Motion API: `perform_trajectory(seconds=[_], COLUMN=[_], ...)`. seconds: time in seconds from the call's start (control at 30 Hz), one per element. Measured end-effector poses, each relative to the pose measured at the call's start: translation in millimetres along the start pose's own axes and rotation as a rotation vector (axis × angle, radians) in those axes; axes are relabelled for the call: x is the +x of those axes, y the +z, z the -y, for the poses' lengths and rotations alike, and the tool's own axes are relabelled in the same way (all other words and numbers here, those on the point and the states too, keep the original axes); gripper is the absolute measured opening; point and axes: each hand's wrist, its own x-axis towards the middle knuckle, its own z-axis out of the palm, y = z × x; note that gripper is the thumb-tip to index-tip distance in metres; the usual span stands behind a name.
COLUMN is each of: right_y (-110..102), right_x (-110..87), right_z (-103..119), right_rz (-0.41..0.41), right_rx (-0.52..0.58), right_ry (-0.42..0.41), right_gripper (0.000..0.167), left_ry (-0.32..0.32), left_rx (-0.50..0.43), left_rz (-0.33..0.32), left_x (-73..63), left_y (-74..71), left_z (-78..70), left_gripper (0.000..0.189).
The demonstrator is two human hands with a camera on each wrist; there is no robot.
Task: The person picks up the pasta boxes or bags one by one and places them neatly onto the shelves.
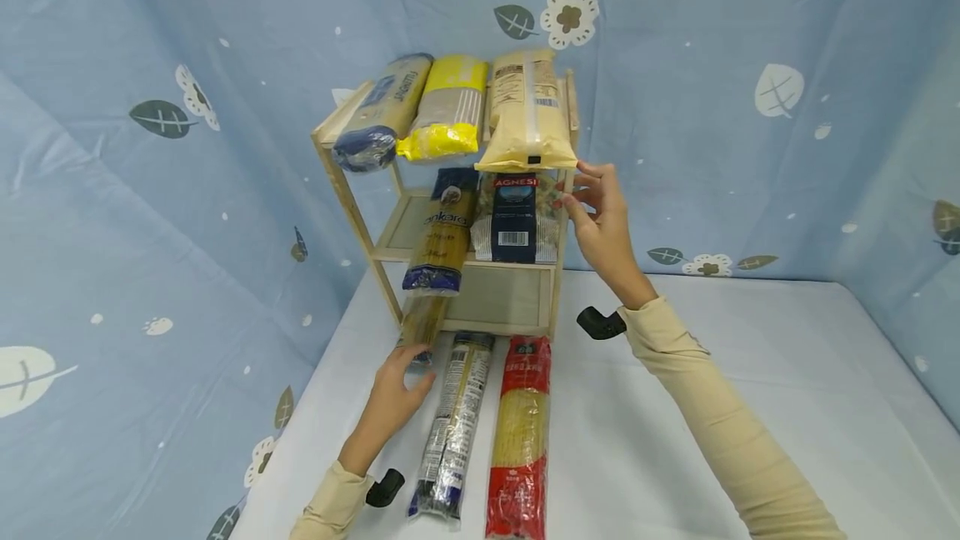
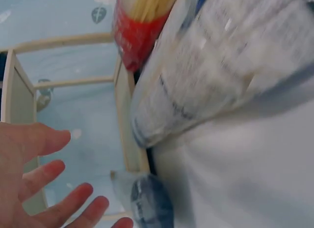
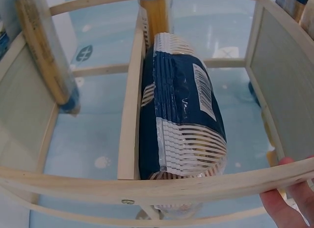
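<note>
My left hand (image 1: pixel 390 398) reaches over the front of the wooden rack (image 1: pixel 517 329), by the end of a spaghetti pack (image 1: pixel 422 327) on its bottom level. In the left wrist view the fingers of that hand (image 2: pixel 14 188) are spread and hold nothing. My right hand (image 1: pixel 606 227) grips the rack's right front post (image 3: pixel 196 189), thumb on one side and fingers on the other. Beside that post, on the middle shelf, stands a dark blue Agnesi pasta bag (image 1: pixel 513 219). An Ankara spaghetti pack (image 1: pixel 442 240) lies left of it, its end jutting past the shelf edge.
On the top shelf lie a blue-ended spaghetti pack (image 1: pixel 382 111), a yellow pasta bag (image 1: pixel 450 107) and a cream bag (image 1: pixel 528 111). A silver-backed pack (image 1: pixel 453 432) and a red noodle pack (image 1: pixel 519 440) lie on the white table (image 1: pixel 720 357) before the rack.
</note>
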Motion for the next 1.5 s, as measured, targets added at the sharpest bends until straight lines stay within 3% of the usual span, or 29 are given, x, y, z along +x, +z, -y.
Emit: perform_trajectory(seconds=[0.23, 0.4, 0.57, 0.8, 0.97, 1.33, 1.5], right_y=[-3.8, -2.8, -1.7, -3.1, -4.1, -1.7, 0.9], right_x=[-0.3, -0.4, -1.6, -1.6, -1.6, -1.1, -0.3], right_z=[-0.7, -0.5, -9.4, -33.3, -33.9, -8.2, -21.2], right_rz=[-0.003, -0.002, -0.004, -0.023, -0.032, -0.033, -0.031], right_rx=[0.006, 0.006, 0.02, 0.02, 0.032, 0.031, 0.037], right_ry=[0.025, 0.004, -0.002, -0.011, -0.019, -0.035, -0.044], right_gripper=[0.029, 0.031, 0.031, 0.031, 0.029, 0.027, 0.027], left_ry=[-0.004, -0.066, -0.087, -0.113, -0.147, -0.151, -0.164], left_rx=[-0.048, -0.061, 0.012, 0.198, 0.175, 0.031, -0.008], left_rz=[0.028, 0.092, 0.109, 0.15, 0.077, -0.052, -0.139], left_x=[-28.5, -50.6, -69.1, -90.5, -95.3, -95.2, -98.8], left_y=[18.9, 33.4, 44.4, 66.9, 77.4, 78.0, 78.5], left_z=[-14.8, -19.9, -21.3, -20.7, -24.1, -27.5, -28.0], left_gripper=[0.044, 0.049, 0.061, 0.076, 0.074, 0.071, 0.07])
